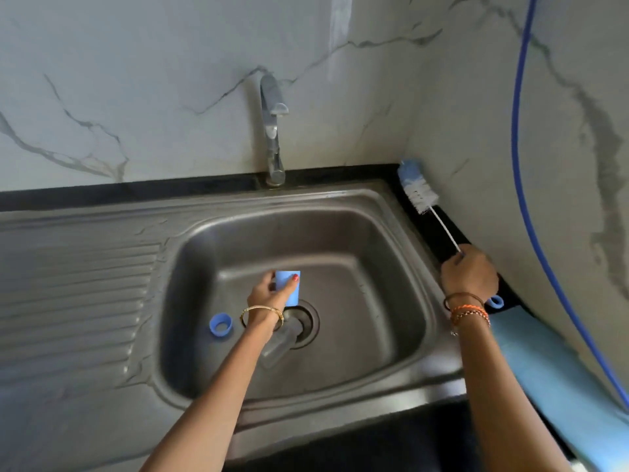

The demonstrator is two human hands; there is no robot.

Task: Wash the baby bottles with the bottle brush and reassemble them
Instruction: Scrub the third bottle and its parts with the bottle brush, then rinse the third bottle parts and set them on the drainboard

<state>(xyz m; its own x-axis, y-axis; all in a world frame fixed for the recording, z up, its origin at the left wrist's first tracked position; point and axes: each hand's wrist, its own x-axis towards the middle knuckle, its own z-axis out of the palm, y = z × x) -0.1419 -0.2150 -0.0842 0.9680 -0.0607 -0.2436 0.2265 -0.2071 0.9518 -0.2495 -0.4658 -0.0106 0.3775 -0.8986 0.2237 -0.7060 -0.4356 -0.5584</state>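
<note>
Head view: right hand (469, 272) grips bottle brush (429, 207) handle at sink's (401, 219) right rim, long axis diagonal, bristles pointing toward back corner. Left hand (269, 294) pinches blue cap (287, 287) over basin. Clear bottle (277, 345) lies near drain; blue ring (220, 324) at left.

Both bare arms reach forward from the bottom edge. The left hand (269, 291) sits low and central, wrist bangled, fingers and thumb curled round the blue cap (288, 287) it grips. The right hand (471, 272) is out to the side — fist closed on the brush handle (446, 233), wrist banded.
</note>
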